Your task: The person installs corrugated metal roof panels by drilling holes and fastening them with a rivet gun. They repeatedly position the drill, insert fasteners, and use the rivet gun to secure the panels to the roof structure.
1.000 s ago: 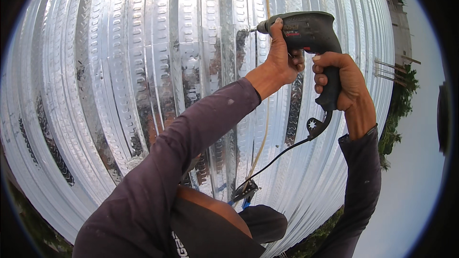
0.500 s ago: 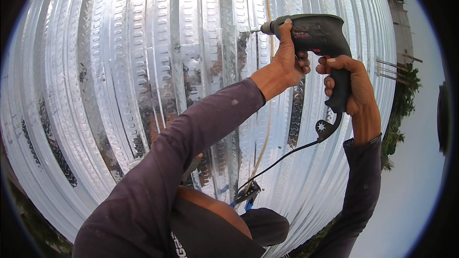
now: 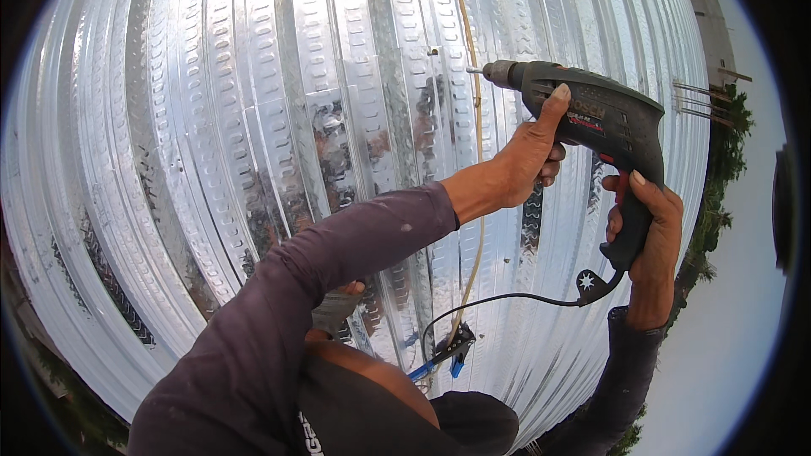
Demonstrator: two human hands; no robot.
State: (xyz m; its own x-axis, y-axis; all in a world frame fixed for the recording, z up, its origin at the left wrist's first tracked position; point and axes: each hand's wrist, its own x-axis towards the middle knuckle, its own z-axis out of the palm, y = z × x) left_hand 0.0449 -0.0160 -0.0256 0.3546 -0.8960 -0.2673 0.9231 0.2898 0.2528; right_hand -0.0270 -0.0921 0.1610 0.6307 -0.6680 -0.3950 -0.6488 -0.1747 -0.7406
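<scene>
Head fisheye, facing down; left hand [image 3: 524,160], right hand [image 3: 661,226] near.

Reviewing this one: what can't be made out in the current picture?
All in the head view:
Bit: too small to tell its tip's shape.
Right hand: palm hidden by the drill.
Foot: mostly hidden by the left sleeve.
Cord: far end lost around the blue-handled tool.
Yellow line: upper end cut off by the top edge.

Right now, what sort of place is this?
Probably an outdoor construction site, perhaps a roof or metal deck: ribbed metal sheets spread all around, bare rods jut out by the right edge under open sky, and a corded drill is in hand.
</scene>
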